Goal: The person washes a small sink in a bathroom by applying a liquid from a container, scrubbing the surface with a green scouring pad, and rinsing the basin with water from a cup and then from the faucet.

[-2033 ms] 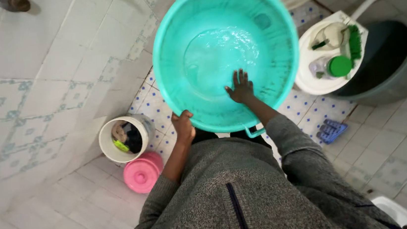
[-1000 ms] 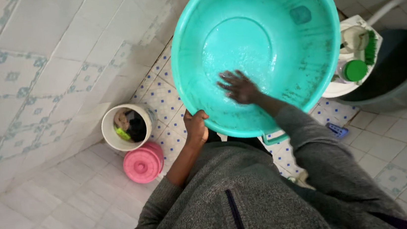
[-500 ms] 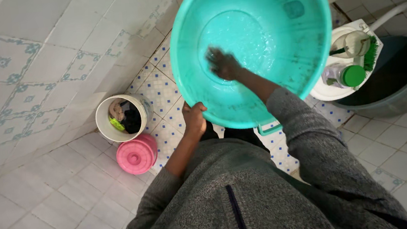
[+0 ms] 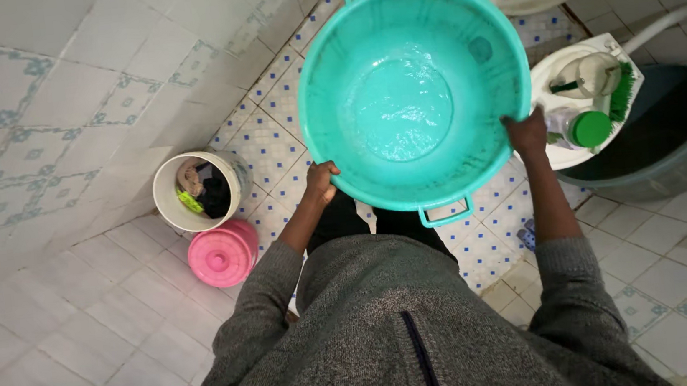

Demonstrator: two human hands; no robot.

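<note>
Hands, left [image 4: 319, 183] and right [image 4: 527, 132] (earlier inside), now grip the basin [image 4: 414, 94] rim.

You held a round turquoise plastic basin [image 4: 414, 94], the same turquoise on its two loop handles, dark smudges streaking its inner wall. The tiled floor [image 4: 271, 141] beneath it was white with small blue dots in a grid; the wall tiles [image 4: 33, 105] were off-white with pale blue floral borders. A white cylindrical plastic bucket [image 4: 192, 191] stood beside a round pink plastic lid [image 4: 222, 255]. A green-capped bottle [image 4: 585, 128] lay near a green-bristled brush [image 4: 624, 90]. Your knitted sleeves [image 4: 262, 301] were speckled grey.
</note>
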